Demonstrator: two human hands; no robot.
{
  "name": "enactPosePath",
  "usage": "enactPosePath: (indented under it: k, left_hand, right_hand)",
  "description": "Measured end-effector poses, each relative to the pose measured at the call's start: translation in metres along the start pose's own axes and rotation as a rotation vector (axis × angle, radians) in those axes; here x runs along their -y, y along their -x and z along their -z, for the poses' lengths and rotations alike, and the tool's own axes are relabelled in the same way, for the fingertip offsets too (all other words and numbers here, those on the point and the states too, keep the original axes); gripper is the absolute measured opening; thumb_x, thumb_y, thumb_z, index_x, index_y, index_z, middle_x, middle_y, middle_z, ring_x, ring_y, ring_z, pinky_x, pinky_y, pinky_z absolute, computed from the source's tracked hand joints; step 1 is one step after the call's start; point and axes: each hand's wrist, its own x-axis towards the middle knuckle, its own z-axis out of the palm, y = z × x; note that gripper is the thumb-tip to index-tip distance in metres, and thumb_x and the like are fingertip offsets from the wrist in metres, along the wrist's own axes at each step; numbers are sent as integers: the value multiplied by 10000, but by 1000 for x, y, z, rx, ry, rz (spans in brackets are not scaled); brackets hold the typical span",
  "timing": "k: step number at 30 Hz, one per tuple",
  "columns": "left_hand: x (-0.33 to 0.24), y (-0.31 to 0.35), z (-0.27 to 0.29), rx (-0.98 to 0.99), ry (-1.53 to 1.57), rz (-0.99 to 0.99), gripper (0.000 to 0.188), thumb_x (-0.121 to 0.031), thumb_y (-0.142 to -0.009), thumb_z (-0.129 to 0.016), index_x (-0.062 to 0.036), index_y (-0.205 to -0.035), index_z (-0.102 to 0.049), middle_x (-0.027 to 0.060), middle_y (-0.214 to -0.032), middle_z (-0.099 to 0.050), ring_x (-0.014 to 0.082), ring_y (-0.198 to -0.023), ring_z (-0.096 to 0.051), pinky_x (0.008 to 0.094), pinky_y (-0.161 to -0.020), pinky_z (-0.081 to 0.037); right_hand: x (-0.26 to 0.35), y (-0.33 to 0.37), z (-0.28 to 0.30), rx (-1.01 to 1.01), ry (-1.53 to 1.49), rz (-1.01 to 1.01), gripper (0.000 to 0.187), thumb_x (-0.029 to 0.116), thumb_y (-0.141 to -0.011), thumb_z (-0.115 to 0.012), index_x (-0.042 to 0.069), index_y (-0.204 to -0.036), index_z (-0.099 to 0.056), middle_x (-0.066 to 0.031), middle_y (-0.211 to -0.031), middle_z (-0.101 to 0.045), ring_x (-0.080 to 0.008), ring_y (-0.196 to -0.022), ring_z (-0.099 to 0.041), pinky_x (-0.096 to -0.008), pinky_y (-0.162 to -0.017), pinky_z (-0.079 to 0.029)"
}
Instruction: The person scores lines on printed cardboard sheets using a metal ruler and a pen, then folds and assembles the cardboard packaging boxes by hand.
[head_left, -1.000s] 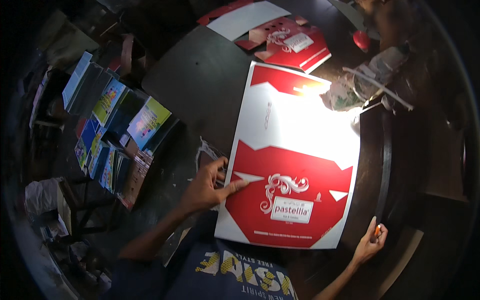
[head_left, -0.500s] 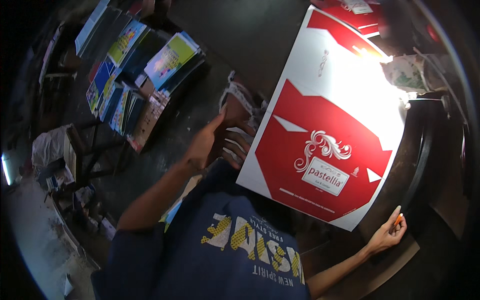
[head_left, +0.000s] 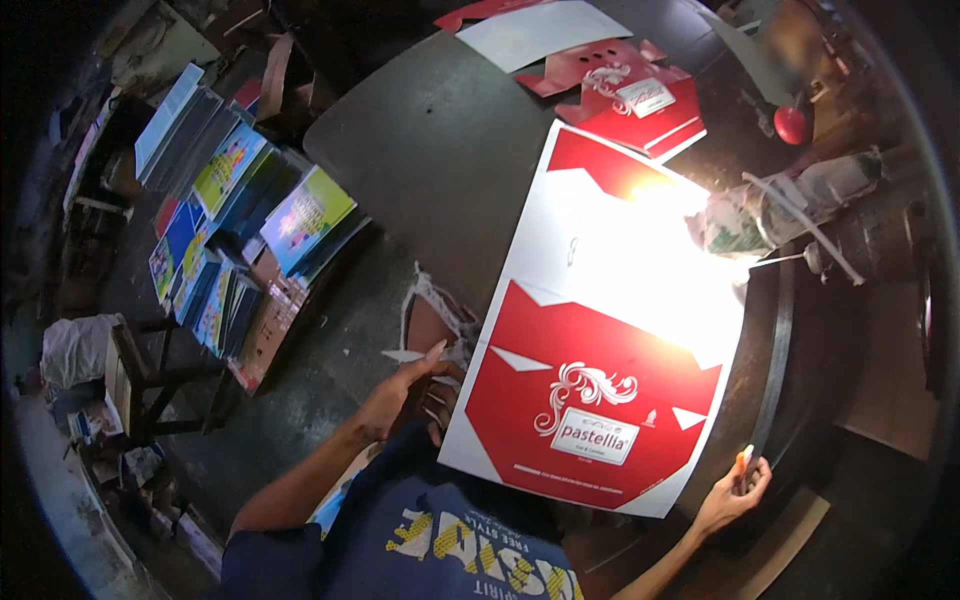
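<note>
A large red and white printed cardboard sheet [head_left: 580,330] lies before me, partly washed out by glare. My left hand [head_left: 405,395] is beside its lower left edge, thumb raised and fingers apart and slightly bent, with nothing visible held. Just beyond that hand is a brown piece with frayed white strands [head_left: 432,315]. My right hand [head_left: 735,492] is closed near the sheet's lower right corner, apart from it. Between its fingers is a small, slim orange object [head_left: 741,461]; its kind cannot be made out.
A bright lamp wrapped in patterned plastic [head_left: 735,222] hangs close over the sheet's right edge. More red and white cardboard pieces [head_left: 625,100] lie at the far side of the dark table [head_left: 400,130]. Stacks of colourful booklets [head_left: 310,220] stand at the left, near a wooden stool [head_left: 165,375].
The view has shifted, revealing more of the far table and lamp. My left hand's fingers are more bent than before. The orange object remains in my right hand.
</note>
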Motion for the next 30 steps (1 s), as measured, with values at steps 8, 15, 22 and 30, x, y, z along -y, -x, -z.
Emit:
enactPosePath:
  k: [8, 15, 22, 30]
  left_hand:
    - [-1, -5, -5, -93, -12, 1, 590, -482, -1059, -284, -2, -1318, -510, 182, -1072, -670, 279, -866, -674, 404, -656, -546]
    - [-56, -1, -20, -354, -370, -712, 459, -377, -1037, -494, 12, -905, -698, 91, -792, -688, 143, -652, -652, 253, -616, -507]
    - [-194, -94, -51, -321, -1313, -1337, 533, -168, -780, -792, -36, -1226, -534, 145, -1135, -632, 287, -1106, -624, 421, -864, -521]
    - [-261, -226, -99, -211, -2222, -1264, 923, -52, -689, -710, 158, -1441, -217, 407, -1349, -413, 544, -1315, -395, 555, -1095, -388]
  right_hand:
    - [4, 3, 1, -17, 91, -7, 225, 54, -955, -641, -8, -1165, -592, -78, -922, -601, -155, -809, -566, -305, -717, -462]
    - [4, 2, 3, 21, 140, -13, 286, 144, -969, -645, 8, -1209, -572, -118, -1081, -581, -239, -981, -571, -385, -838, -478]
    - [23, 3, 4, 18, 97, -118, 300, 141, -964, -652, 16, -1221, -560, -121, -1019, -552, -251, -931, -554, -361, -791, -477]
    - [13, 4, 1, -31, 97, 45, 252, 164, -973, -650, 13, -1161, -578, -109, -1025, -531, -223, -904, -555, -345, -735, -485]
